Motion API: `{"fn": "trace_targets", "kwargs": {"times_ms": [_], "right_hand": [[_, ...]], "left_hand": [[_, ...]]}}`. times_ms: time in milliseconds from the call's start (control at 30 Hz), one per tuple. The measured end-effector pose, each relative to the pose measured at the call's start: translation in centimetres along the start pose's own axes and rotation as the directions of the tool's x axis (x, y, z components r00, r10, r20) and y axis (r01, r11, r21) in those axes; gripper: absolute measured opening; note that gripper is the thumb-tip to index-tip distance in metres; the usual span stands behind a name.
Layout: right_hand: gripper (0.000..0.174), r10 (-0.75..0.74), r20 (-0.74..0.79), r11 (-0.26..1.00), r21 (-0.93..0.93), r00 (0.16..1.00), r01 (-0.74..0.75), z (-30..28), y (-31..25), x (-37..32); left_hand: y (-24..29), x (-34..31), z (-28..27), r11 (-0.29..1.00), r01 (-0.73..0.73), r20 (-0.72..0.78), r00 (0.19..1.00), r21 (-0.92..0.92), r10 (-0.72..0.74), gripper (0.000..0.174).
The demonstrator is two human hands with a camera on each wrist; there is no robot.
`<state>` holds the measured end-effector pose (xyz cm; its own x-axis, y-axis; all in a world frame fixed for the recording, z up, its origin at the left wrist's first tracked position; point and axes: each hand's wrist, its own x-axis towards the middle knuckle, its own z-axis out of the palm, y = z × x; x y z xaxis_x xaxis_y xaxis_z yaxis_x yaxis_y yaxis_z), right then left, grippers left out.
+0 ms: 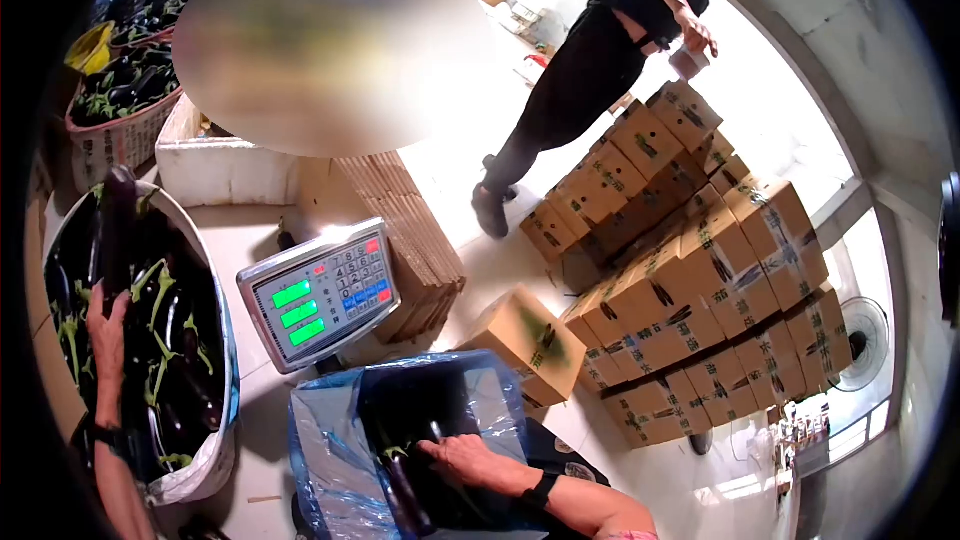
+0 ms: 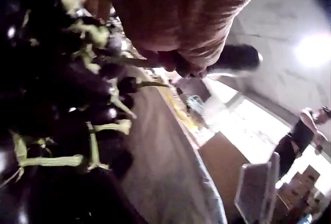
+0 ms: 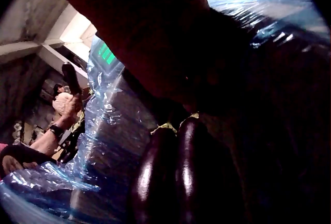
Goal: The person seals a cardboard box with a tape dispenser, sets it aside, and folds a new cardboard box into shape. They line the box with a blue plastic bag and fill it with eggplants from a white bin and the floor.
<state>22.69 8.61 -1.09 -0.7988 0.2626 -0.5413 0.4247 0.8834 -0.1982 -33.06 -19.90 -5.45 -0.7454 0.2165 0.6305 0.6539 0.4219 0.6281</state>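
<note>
The left hand [image 1: 107, 330] grips a dark eggplant [image 1: 117, 215] by its lower end, above a large lined basket [image 1: 222, 340] full of eggplants. In the left wrist view, part of the gripped eggplant [image 2: 239, 58] sticks out past the hand [image 2: 181, 22]. The right hand [image 1: 470, 460] reaches into a box lined with blue plastic [image 1: 330, 440], at the stem end of an eggplant [image 1: 405, 490]. Two glossy eggplants [image 3: 147, 177] lie side by side below the right hand [image 3: 155, 43] in the right wrist view; its fingers are too dark to make out.
A scale display [image 1: 320, 290] with lit green panels stands between basket and box. Flattened cartons [image 1: 400, 230] lean behind it. Taped cartons [image 1: 700, 290] are stacked at the right, a single carton [image 1: 530, 345] nearer. A person [image 1: 590, 70] stands at the back; another basket [image 1: 125, 140] is upper left.
</note>
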Motion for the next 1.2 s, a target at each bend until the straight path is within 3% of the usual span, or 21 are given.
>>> {"fn": "trace_targets", "kwargs": {"times_ms": [33, 67, 133, 200, 267, 333, 367, 433, 467, 500, 533, 567, 600, 667, 800, 900, 1033, 1067, 1100, 1133, 1200], "right_hand": [[0.038, 0.007, 0.004, 1.0, 0.0, 1.0, -0.007, -0.1, -0.1, 0.0], [0.036, 0.015, 0.001, 1.0, 0.0, 1.0, -0.015, -0.1, -0.2, 0.1], [0.033, 0.009, -0.028, 1.0, 0.014, 1.0, -0.009, -0.1, -0.4, -0.1], [0.031, -0.014, -0.079, 0.999, 0.029, 0.997, 0.016, 0.2, 0.0, -0.8], [0.035, -0.167, -0.261, 0.984, 0.01, 0.951, 0.176, 2.2, 1.2, -0.2], [0.037, -0.051, -0.107, 0.999, -0.005, 0.993, 0.051, 1.6, 0.4, 0.0], [0.029, -0.168, -0.275, 0.985, -0.026, 0.946, 0.168, 2.7, 1.5, -0.4], [0.017, -0.143, -0.175, 0.989, 0.022, 0.974, 0.149, 0.0, -0.3, -2.3], [0.016, -0.236, -0.305, 0.97, -0.019, 0.922, 0.242, 0.3, -0.1, -2.8], [0.031, -0.207, -0.212, 0.977, -0.089, 0.955, 0.192, -0.1, -0.4, -2.4], [0.031, -0.047, -0.016, 0.999, -0.014, 0.999, 0.047, -0.3, -0.7, -1.6], [0.031, -0.053, 0.022, 0.994, -0.099, 0.998, 0.055, -0.6, -0.6, -1.6], [0.032, -0.135, -0.033, 0.986, -0.105, 0.99, 0.13, -0.1, 0.2, -1.8], [0.034, -0.012, 0.074, 0.988, -0.15, 0.997, 0.023, -2.8, -1.5, -2.3], [0.039, -0.023, 0.031, 0.984, -0.175, 0.999, 0.028, -1.5, 0.1, -1.5], [0.037, -0.062, 0.02, 0.992, -0.107, 0.998, 0.064, -1.9, 0.5, -2.0], [0.038, -0.072, -0.035, 0.993, -0.098, 0.997, 0.068, -2.0, 0.4, -2.3], [0.037, -0.159, -0.155, 0.985, -0.092, 0.975, 0.146, -0.7, 1.4, -2.9], [0.036, -0.257, -0.272, 0.966, -0.095, 0.928, 0.24, 0.1, 2.2, -2.8], [0.037, -0.104, -0.033, 0.991, -0.087, 0.994, 0.101, -1.9, 0.7, -2.2], [0.039, -0.1, -0.02, 0.995, -0.032, 0.995, 0.099, -2.1, 0.6, -2.3]], "left_hand": [[5.2, 0.4, -2.0, 0.95, 0.27, 0.184, 0.953, -0.155, -0.241, 0.03], [10.6, 0.9, -4.2, 0.811, 0.53, 0.395, 0.82, -0.249, -0.414, 0.026], [13.0, -1.2, -4.2, 0.703, 0.496, 0.355, 0.866, -0.51, -0.353, 0.024], [15.2, -2.0, -4.9, 0.636, 0.515, 0.459, 0.846, -0.575, -0.271, 0.029], [22.9, -4.9, -6.5, 0.466, 0.66, 0.596, 0.745, -0.59, -0.3, 0.031], [26.0, -6.7, -7.2, 0.378, 0.731, 0.722, 0.663, -0.569, -0.196, 0.028], [27.1, -7.6, -7.3, 0.286, 0.781, 0.776, 0.61, -0.555, -0.159, 0.026], [31.6, -7.9, -9.1, 0.185, 0.877, 0.891, 0.454, -0.443, -0.022, 0.026], [32.9, -8.2, -9.8, 0.162, 0.916, 0.929, 0.371, -0.366, -0.001, 0.028], [34.6, -8.2, -10.4, 0.164, 0.949, 0.961, 0.276, -0.27, -0.015, 0.027], [35.6, -8.5, -10.8, 0.234, 0.952, 0.977, 0.211, -0.199, -0.026, 0.026], [36.4, -8.6, -10.9, 0.245, 0.957, 0.987, 0.158, -0.156, 0.011, 0.025], [36.4, -9.3, -10.9, 0.27, 0.956, 0.994, 0.112, -0.112, 0.014, 0.026], [36.9, -10.3, -10.6, 0.304, 0.95, 0.997, 0.048, -0.064, 0.059, 0.03], [39.3, -12.6, -10.3, 0.361, 0.931, 0.997, -0.072, 0.06, 0.019, 0.031], [39.5, -15.7, -9.0, 0.364, 0.907, 0.978, -0.19, 0.21, -0.091, 0.035], [39.9, -21.4, -4.3, 0.423, 0.846, 0.937, -0.229, 0.325, -0.262, 0.045], [40.6, -22.2, -3.0, 0.482, 0.81, 0.929, -0.201, 0.336, -0.31, 0.048], [39.1, -24.9, -0.5, 0.413, 0.852, 0.935, -0.216, 0.321, -0.281, 0.049], [40.5, -24.9, 0.5, 0.474, 0.813, 0.919, -0.177, 0.338, -0.352, 0.045], [39.9, -27.6, 4.7, 0.476, 0.806, 0.887, -0.123, 0.351, -0.446, 0.038]]}}
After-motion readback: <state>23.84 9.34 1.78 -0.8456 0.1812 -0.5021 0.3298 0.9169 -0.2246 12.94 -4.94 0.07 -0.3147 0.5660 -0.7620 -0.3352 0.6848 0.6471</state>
